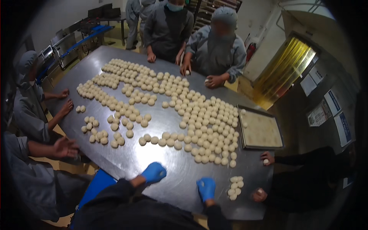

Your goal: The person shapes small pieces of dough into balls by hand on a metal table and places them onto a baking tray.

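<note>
My left hand (154, 172), in a blue glove, is curled closed on the near part of the steel table (176, 191). To its right my right hand (206, 187), gloved in blue too, is curled with its knuckles up near the front edge. Whatever either hand may hold is hidden under the fingers. Beyond my hands, a short row of pale round dough balls (162, 142) leads into a large mass of dough balls (207, 126). A small cluster of dough balls (234, 188) lies to the right of my right hand.
A shallow metal tray (281, 147) with a floured bottom rests at the table's right edge. At right, a dark-sleeved person's hands (259, 194) hold dough balls. Co-workers stand at the far side (216, 46) and left (30, 103). Loose dough balls (99, 136) lie at left.
</note>
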`<state>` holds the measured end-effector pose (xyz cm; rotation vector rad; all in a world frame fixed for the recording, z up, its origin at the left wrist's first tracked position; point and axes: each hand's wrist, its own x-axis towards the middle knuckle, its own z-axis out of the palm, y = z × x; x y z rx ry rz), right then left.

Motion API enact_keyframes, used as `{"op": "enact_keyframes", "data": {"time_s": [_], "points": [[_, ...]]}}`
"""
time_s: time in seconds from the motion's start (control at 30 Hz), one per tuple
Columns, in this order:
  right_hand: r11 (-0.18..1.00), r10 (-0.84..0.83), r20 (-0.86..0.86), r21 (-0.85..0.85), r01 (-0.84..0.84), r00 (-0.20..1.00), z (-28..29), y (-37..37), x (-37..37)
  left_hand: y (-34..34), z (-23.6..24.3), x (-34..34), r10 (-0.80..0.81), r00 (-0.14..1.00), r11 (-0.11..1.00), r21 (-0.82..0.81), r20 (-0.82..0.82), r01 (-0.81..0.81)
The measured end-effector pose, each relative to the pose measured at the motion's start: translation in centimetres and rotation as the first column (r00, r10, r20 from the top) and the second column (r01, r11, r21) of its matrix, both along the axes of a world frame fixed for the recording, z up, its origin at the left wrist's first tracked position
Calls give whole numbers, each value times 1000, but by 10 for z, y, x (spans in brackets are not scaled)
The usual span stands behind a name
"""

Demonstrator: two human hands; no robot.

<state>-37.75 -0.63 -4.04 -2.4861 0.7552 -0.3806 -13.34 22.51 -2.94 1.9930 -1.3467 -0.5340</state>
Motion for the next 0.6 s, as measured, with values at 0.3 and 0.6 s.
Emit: {"op": "enact_keyframes", "data": {"time_s": [0.3, 0.6], "points": [[990, 117, 166, -104, -100, 979, 8, 13, 72, -54, -10, -4, -71, 985, 937, -328, 156, 119], [1000, 1, 239, -6, 1, 971, -36, 32, 54, -49, -23, -50, -236, 957, 968, -43, 167, 246]]}}
